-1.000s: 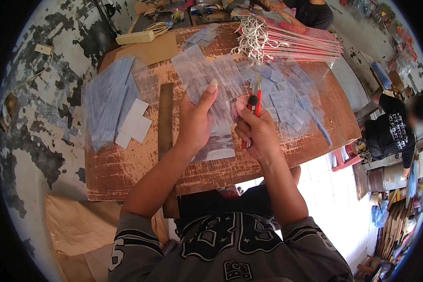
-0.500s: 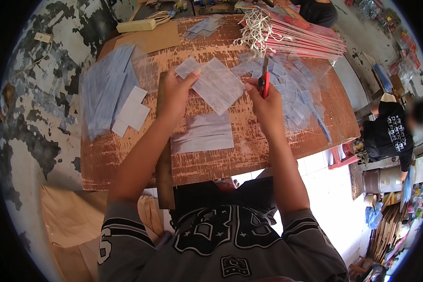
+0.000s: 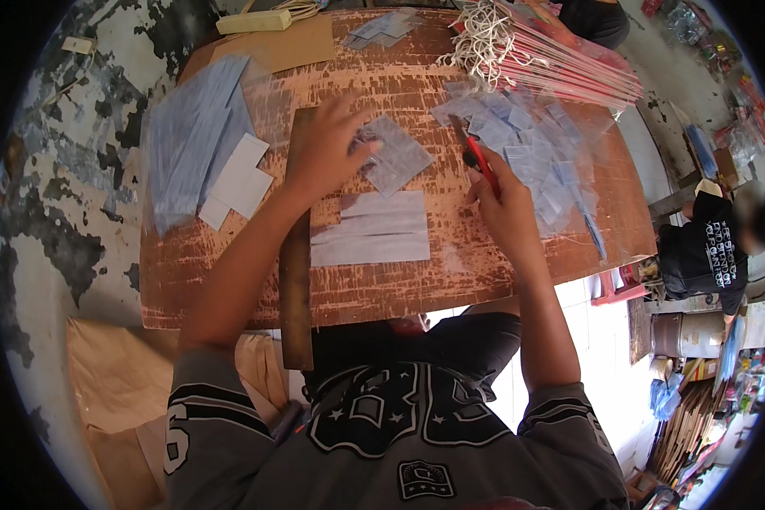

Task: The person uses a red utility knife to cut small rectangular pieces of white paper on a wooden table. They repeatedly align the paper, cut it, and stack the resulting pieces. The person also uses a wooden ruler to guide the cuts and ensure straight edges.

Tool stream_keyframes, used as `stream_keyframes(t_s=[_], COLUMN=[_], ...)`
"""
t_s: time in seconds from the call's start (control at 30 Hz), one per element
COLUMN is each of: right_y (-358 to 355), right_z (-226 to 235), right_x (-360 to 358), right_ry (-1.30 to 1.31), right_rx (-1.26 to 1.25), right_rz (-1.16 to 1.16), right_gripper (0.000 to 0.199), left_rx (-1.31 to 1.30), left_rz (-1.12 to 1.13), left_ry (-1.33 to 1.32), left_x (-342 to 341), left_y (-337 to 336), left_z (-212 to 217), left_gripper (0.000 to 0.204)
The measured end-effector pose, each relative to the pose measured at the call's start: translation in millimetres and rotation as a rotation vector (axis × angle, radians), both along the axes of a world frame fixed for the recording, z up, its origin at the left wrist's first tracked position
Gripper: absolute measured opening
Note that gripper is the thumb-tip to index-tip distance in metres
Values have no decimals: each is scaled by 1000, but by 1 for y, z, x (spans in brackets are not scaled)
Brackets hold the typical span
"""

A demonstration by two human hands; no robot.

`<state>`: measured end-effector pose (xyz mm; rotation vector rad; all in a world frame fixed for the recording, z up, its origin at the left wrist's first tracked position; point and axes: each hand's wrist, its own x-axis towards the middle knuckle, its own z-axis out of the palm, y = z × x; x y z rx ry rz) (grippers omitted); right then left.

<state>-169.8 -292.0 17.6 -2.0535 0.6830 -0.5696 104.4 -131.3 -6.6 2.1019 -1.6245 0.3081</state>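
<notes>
1. Several things crowd the table (image 3: 408, 85): long see-through strips (image 3: 183, 144) and white cards (image 3: 240, 181) at the left, a heap of small see-through pieces (image 3: 531, 161) at the right, and a red bundle (image 3: 569, 72) with white cords behind the heap.
2. One long dark bar (image 3: 296, 297) lies beneath the left forearm and sticks out past the table's near edge.
3. Beyond the table's right side stands a grey drum (image 3: 703, 335); its inside cannot be made out.
4. The left hand (image 3: 330, 153), blurred, has its fingers spread at the left side of a see-through square (image 3: 402, 160); whether it grips the square, I cannot tell.
5. The right hand (image 3: 508, 197) is closed around a red cutter (image 3: 483, 163), blade toward the heap.
6. Worn wood shows between the square and the cutter, and between a pale sheet (image 3: 382, 234) and the near edge.
</notes>
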Motion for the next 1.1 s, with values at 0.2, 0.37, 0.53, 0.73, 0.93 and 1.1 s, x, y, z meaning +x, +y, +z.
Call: stream_keyframes(t_s=[0.2,0.37,0.53,0.73,0.93,1.1], right_y=[13,9,0,-1,-2,-5], right_z=[-4,-10,-19,-16,-12,-10], right_x=[3,11,22,27,29,29], right_ry=[69,77,38,97,122,114], right_rx=[-144,-262,-398,-399,-396,-386], right_rz=[137,219,250,258,275,301], right_gripper=[49,51,50,50,50,50], left_rx=[312,269,266,282,271,275], left_rz=[-312,-271,-269,-263,-250,-254], left_ry=[159,142,106,76,42,57], left_x=[2,-2,3,3,3,1], left_y=[-9,-19,-23,-23,-21,-21], left_z=[-23,-28,-33,-36,-40,-39], left_gripper=[65,64,64,64,64,64])
